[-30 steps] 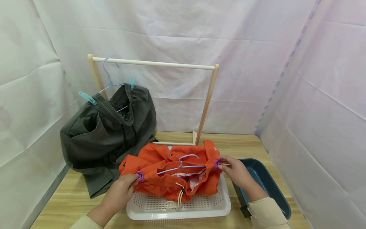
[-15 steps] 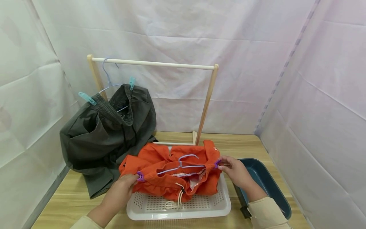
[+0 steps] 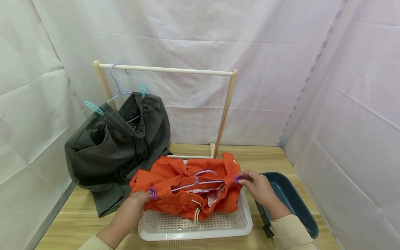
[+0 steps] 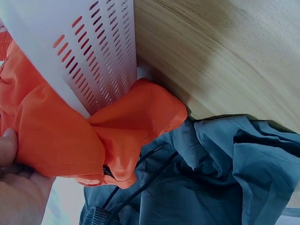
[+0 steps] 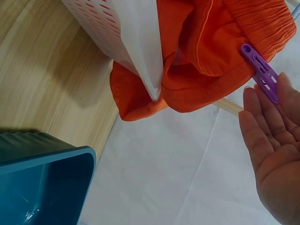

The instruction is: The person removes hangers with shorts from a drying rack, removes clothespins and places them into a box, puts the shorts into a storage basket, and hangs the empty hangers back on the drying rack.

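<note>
Orange drawstring shorts [image 3: 175, 198] lie bunched over a white perforated basket [image 3: 225, 231], a lilac hanger [image 3: 197, 181] set inside the waistband. A purple clothespin [image 3: 153, 193] clips the waistband at the left, and a second purple clothespin [image 5: 262, 72] clips it at the right. My left hand [image 3: 129, 208] pinches at the left clothespin; that clothespin does not show in the left wrist view, where thumb and fingers are beside the orange cloth [image 4: 61, 136]. With thumb and fingertips, my right hand [image 3: 257, 187] holds the outer end of the right clothespin.
Behind on the left, dark grey trousers [image 3: 118, 149] hang by light blue clothespins [image 3: 94, 108] from another hanger [image 3: 116, 83] on a wooden rack [image 3: 168, 69]. A dark teal tray [image 3: 293, 201] lies right of the basket, a black item [image 3: 267, 229] beside it. White cloth walls surround the table.
</note>
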A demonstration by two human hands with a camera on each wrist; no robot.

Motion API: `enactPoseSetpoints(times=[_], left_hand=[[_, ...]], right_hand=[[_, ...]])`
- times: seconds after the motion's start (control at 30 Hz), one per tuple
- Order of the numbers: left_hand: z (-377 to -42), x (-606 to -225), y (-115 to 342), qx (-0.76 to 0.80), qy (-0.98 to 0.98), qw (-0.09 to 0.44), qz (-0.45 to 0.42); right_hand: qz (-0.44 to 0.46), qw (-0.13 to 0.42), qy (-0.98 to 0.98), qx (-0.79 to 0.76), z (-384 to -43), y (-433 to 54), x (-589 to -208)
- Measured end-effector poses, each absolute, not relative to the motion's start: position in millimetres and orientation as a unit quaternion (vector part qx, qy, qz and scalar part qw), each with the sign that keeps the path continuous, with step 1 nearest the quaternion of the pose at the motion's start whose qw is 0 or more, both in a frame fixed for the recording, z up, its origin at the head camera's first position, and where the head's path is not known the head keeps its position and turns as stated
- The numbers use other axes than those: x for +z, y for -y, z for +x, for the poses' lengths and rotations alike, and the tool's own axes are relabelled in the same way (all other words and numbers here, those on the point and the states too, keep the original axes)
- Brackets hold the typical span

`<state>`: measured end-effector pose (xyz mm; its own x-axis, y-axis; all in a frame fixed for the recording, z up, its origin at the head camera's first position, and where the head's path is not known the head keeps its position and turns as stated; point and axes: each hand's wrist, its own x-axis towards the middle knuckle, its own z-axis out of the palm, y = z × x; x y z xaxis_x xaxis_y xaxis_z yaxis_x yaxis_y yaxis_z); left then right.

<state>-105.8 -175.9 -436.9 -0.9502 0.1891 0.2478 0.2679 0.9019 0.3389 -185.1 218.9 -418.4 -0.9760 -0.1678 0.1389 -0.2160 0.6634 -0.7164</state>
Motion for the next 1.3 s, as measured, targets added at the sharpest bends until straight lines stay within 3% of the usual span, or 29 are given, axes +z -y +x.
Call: enactPoseSetpoints(times=[1.3], left_hand=[[-107, -439, 173, -0.185, 0.973, 0.098, -0.099]], right_hand=[[0.068, 0.079, 0.917, 0.386, -184, -239, -405]])
